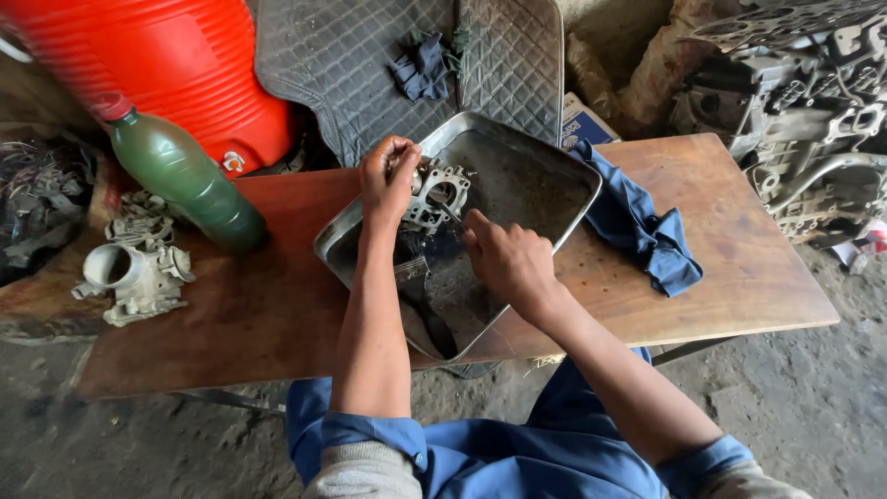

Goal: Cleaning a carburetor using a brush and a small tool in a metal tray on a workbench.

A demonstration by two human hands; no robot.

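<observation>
My left hand (386, 176) grips a grey metal carburetor part (438, 192) and holds it over a dirty steel tray (536, 159) on the wooden table (739, 249). My right hand (504, 259) is closed around a thin tool (447, 211) whose tip touches the part's lower side. Dark liquid and grime cover the tray's bottom.
A green plastic bottle (185, 176) lies at the table's left, next to another grey carburetor body (134, 273). A blue rag (642, 226) lies right of the tray. Behind stand a red cooler (176, 65) and a quilted mat (370, 65); engine parts (804, 111) pile at the right.
</observation>
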